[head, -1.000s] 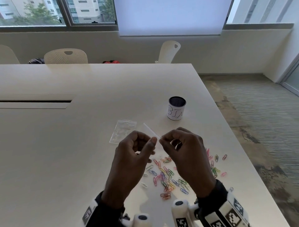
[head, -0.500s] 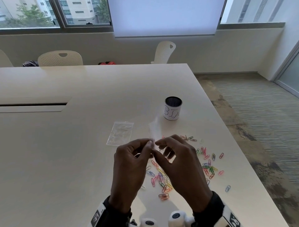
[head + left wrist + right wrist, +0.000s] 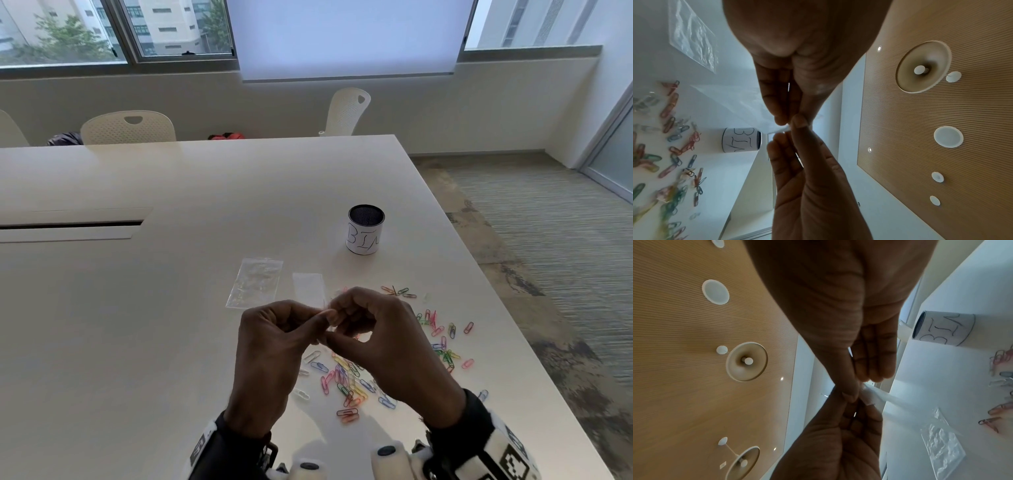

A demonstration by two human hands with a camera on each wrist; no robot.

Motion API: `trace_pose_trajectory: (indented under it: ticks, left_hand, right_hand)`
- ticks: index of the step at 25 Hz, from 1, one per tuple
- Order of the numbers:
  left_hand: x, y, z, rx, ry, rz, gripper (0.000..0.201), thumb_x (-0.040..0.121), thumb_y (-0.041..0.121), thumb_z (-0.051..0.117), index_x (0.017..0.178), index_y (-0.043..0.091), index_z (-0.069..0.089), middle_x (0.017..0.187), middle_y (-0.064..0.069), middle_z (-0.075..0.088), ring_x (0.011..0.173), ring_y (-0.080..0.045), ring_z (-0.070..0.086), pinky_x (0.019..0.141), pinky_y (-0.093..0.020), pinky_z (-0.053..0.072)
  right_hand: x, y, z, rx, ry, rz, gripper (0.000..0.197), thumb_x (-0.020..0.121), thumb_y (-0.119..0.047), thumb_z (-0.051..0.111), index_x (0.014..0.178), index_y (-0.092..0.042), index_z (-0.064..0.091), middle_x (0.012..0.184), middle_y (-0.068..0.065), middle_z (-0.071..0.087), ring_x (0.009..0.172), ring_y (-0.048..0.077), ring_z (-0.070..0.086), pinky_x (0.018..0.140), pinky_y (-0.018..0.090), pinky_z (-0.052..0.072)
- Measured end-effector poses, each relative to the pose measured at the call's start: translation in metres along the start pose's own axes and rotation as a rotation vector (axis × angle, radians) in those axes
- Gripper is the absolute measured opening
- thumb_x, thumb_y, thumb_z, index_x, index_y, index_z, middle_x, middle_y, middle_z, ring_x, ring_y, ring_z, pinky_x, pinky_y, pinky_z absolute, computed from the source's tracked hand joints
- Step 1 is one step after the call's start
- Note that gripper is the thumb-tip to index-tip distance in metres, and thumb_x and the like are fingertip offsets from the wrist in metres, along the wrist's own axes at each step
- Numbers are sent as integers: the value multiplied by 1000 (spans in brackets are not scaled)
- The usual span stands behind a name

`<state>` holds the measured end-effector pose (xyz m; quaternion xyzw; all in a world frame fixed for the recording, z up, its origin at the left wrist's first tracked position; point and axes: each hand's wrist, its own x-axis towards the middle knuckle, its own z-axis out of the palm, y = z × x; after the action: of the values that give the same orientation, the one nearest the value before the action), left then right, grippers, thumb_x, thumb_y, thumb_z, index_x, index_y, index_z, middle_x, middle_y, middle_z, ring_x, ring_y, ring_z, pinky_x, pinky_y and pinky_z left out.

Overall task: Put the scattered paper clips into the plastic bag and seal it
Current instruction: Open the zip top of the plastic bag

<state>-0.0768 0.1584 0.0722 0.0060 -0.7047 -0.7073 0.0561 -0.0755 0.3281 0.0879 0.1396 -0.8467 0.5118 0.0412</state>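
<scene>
A small clear plastic bag [image 3: 308, 289] is held above the white table [image 3: 171, 325], standing up behind my fingertips. My left hand [image 3: 320, 313] and right hand [image 3: 339, 317] meet at its near edge and both pinch it. The left wrist view shows the bag [image 3: 748, 104] running off from the pinch of my left hand [image 3: 790, 122]. In the right wrist view my right hand [image 3: 859, 386] pinches the same bag edge [image 3: 879, 395]. Several coloured paper clips [image 3: 346, 377] lie scattered on the table under and to the right of my hands.
A second clear bag [image 3: 255, 282] lies flat on the table to the left of the held one. A small cup marked "BIN" [image 3: 364, 234] stands behind the clips. The table's right edge [image 3: 507, 342] runs close to the clips. Chairs stand at the far side.
The held bag has turned from slanting to the upper left to standing with its flat face towards me. Both hands keep pinching it and have stayed together over the clips.
</scene>
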Motion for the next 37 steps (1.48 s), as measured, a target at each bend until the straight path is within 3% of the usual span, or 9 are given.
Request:
trace_pose_trajectory:
  ticks: [3,8,14,21,24,26,28,32,37]
  left_hand:
    - [1,-2,1,-18,-9,15,14,71,18,88,79,7,84,67,-13,78,59,-16,69,64,-23,59]
    - [0,-6,4,69,-5,82,2,80,13,85,81,14,84,69,-3,80,62,-12,73,63,-22,58]
    - [-1,-3,8,186,59,90,7,82,25,84,86,20,84,72,3,81,68,-16,78,71,-41,66]
    - [-2,1,11,380,38,178,10,87,24,83,81,32,79,72,17,79,64,0,77,64,-17,62]
    - [-1,-2,11,398,45,171,14,87,22,83,79,33,78,71,17,79,63,1,77,64,-19,63]
    - [0,-2,9,391,61,160,10,87,21,83,78,27,80,69,15,79,62,-1,77,63,-21,64]
    - [3,-1,5,405,89,161,8,86,23,84,79,23,80,67,13,79,61,-1,76,61,-22,64]
    - [8,-3,2,520,93,203,11,88,20,83,86,23,72,73,9,75,63,-5,76,57,-14,59]
    - [6,-7,11,588,44,294,12,85,10,84,90,17,75,84,10,72,67,-1,72,62,-3,53]
  right_hand:
    - [0,3,0,72,3,34,11,86,-19,83,95,-19,76,83,-8,79,78,5,76,75,22,63]
    - [-1,8,3,126,68,121,5,91,-14,76,93,-19,77,79,-2,79,73,17,77,74,41,66]
    - [-4,9,9,180,159,121,4,91,-17,77,95,-16,78,79,-2,80,74,12,78,76,34,66]
    - [-2,11,12,226,157,178,7,91,-11,76,85,-7,76,72,4,78,66,13,78,66,28,66]
    - [0,13,16,297,153,215,10,91,-7,75,83,-2,74,72,9,78,67,18,79,66,31,66]
    - [0,14,16,350,192,241,10,91,-5,75,81,-2,74,71,11,77,65,22,78,66,33,66]
    - [2,17,15,331,229,261,11,91,-7,76,81,-5,72,69,10,76,63,22,76,64,32,66]
    - [5,23,14,4,213,236,11,91,-18,73,85,-22,65,74,-1,70,67,14,71,68,31,64]
    - [7,17,23,-93,147,129,11,94,-30,72,95,-27,61,89,-11,67,80,5,69,73,17,60]
